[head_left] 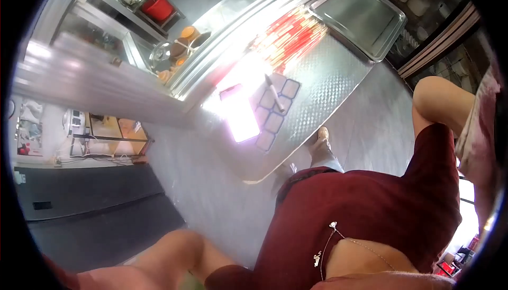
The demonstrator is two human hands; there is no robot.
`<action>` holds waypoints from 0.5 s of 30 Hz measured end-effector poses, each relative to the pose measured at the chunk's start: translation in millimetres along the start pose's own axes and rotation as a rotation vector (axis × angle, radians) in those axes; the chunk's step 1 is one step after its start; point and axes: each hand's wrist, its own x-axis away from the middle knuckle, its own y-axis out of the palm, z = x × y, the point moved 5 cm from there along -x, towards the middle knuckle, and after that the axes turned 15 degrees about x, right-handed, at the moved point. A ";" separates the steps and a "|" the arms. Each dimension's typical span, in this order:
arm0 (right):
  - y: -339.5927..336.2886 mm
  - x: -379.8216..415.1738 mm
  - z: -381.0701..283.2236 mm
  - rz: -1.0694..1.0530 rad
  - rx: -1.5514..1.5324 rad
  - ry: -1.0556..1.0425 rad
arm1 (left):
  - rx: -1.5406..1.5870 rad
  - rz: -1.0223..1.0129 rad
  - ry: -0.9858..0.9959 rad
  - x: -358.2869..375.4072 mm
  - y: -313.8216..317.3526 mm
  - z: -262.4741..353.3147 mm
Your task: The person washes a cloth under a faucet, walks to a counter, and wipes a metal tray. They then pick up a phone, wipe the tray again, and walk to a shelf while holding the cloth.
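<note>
Both my arms are bent and raised, one at the lower left and one at the right edge; neither hand can be made out. On the metal counter (328, 86) lies a glaring, overexposed phone-like slab (242, 118). Beside it, a sheet of blue-bordered labels (271, 123) has a pen (274, 93) lying across its upper part. Further along the counter is a spread of red and pale sticks (296, 36). An empty-looking metal tray (362, 19) rests at the counter's far end.
A metal-framed window (211, 52) runs along the counter. Beyond it are a red bucket (157, 7) and containers with orange lids (188, 33). A dark cabinet (95, 205) stands at the lower left, and shelves with dishes (418, 4) are at the upper right.
</note>
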 end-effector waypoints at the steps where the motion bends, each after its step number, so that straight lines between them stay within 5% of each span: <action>1: 2.5 -6.2 -2.5 -0.061 0.063 0.000 | -0.009 0.060 0.057 1.8 -6.2 3.2; 7: 1.2 -19.9 -11.5 -0.193 0.219 -0.032 | -0.098 0.195 0.137 20.3 -72.2 19.9; 15: -21.5 12.0 -16.6 0.046 0.127 0.030 | -0.442 0.229 0.348 20.7 -133.2 86.9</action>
